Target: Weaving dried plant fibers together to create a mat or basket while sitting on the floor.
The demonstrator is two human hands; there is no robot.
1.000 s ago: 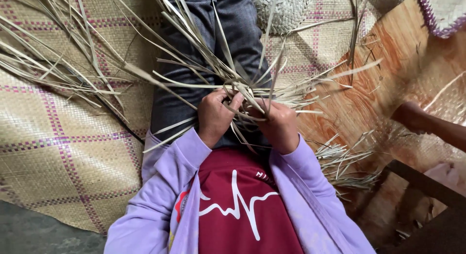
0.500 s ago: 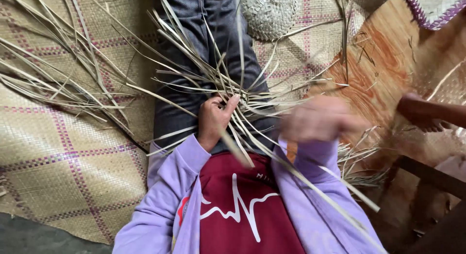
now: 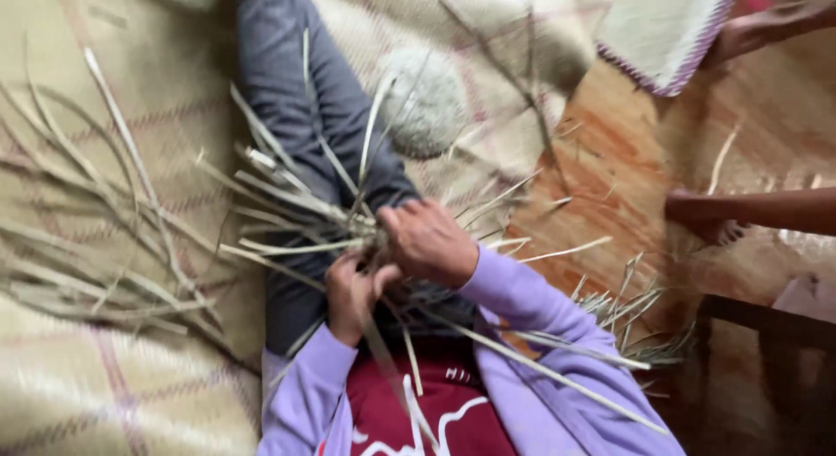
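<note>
Dried pale palm-leaf strips [image 3: 287,208] are being pinched where they cross, over the lap: the right hand [image 3: 428,241] is closing on the woven knot, the left hand [image 3: 350,295] is clamping it from below. They look light, springy and brittle, best held at the crossing. No packages or labels are showing; a checked woven mat [image 3: 104,369] is lying beneath.

– Pale tan, those dry leaf strips [image 3: 287,208], almost straw yellow.
– And light purple sleeves [image 3: 514,290], with a dark red shirt [image 3: 435,404] and white lines on it.
– Grey trousers [image 3: 287,81].
– Yellow-tan woven mat [image 3: 113,360] with faint pink-purple checks.
– Orange-brown wood-grain floor [image 3: 610,177].
– Purple edge on that pale woven piece [image 3: 662,29].
</note>
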